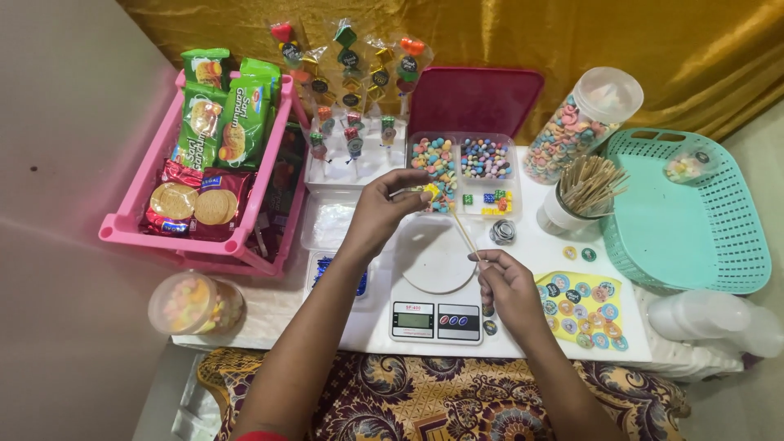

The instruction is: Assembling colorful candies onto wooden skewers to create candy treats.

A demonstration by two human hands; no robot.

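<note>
Several wrapped candy skewers (351, 90) already stand finished in the white holder (347, 167) at the back. The left hand (384, 208) pinches a yellow sweet (430, 193) over the divided tray (465, 171), and the right hand (506, 286) grips a bare stick (463, 231) above the scale (437, 294). Many sticks wait in the cup (572, 204).

- Green biscuit packets (224, 114) stand upright in the pink basket (131, 224).
- Red biscuit packets (196, 204) lie below them.
- Small grey scale screen (413, 319), front centre.
- Yellow sheet of round stickers (581, 309), right of the scale.
</note>
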